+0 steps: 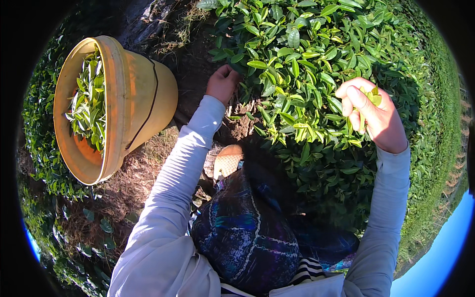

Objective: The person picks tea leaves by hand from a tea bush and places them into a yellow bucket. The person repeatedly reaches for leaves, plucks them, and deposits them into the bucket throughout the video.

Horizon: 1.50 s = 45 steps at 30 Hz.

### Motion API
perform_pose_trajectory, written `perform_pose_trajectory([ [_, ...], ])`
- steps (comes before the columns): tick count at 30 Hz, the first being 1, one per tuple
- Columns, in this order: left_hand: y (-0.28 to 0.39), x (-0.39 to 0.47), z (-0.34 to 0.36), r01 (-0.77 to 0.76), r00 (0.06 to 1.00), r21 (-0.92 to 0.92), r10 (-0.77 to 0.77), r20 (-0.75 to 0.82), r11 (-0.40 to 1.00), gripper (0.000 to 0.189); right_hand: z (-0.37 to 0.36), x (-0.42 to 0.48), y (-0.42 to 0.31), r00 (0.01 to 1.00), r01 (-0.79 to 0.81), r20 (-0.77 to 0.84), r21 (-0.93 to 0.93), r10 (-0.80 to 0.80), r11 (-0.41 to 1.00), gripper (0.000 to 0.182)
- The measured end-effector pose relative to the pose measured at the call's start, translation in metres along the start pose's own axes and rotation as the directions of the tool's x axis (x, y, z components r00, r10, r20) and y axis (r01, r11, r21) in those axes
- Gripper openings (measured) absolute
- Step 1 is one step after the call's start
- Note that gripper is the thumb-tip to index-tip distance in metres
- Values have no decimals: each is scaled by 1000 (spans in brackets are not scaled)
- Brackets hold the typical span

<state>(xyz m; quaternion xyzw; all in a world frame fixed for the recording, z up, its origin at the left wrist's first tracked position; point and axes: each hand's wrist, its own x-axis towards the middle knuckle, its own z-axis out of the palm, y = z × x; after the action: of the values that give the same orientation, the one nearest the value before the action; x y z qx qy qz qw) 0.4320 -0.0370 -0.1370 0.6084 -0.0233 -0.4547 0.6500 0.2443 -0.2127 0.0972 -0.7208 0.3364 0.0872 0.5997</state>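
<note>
My left hand (223, 84) reaches to the left edge of a leafy green bush (297, 74), its fingers bent together; whether they pinch a leaf is hidden in the shade. Over the right part of the bush, my right hand (373, 113) is curled around some picked green leaves (374, 97), which show between thumb and palm. At the left a yellow plastic bucket (144, 96) lies tilted with its mouth facing left. Inside it is a heap of picked leaves (91, 105). A thin dark handle (153, 100) runs across the bucket's side.
Bare soil with dry straw (148, 152) lies under and below the bucket. A tan shoe (227, 161) stands between the bushes, below my left hand. More hedge rows (41, 148) grow at the far left, and another stretch of hedge (438, 111) runs along the right.
</note>
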Motion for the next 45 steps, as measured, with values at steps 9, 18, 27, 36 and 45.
perform_pose_trajectory([
  [9, -8, 8, 1, -191, 981, -31, 192, 31, 981, 18, -4, -15, 16, 1000, -11, -17, 93, 13, 996, 23],
  [18, 35, -88, -6, -123, 976, 86, 104, 192, 989, 21, -14, -38, 26, 992, -43, -117, 97, 54, 994, 23],
  [27, -100, -7, -24, -75, 996, 872, 3, 85, 484, 38, 3, -33, 22, 999, -28, -27, 67, 29, 997, 22],
  [36, -104, -1, -13, -18, 999, 982, -32, 24, 187, 30, 5, -37, 18, 998, -48, -33, 63, 50, 997, 20],
  [45, 134, -201, -23, -781, 418, 504, 908, -17, 369, 8, -19, -44, 25, 995, -23, -96, 127, 35, 992, 19],
])
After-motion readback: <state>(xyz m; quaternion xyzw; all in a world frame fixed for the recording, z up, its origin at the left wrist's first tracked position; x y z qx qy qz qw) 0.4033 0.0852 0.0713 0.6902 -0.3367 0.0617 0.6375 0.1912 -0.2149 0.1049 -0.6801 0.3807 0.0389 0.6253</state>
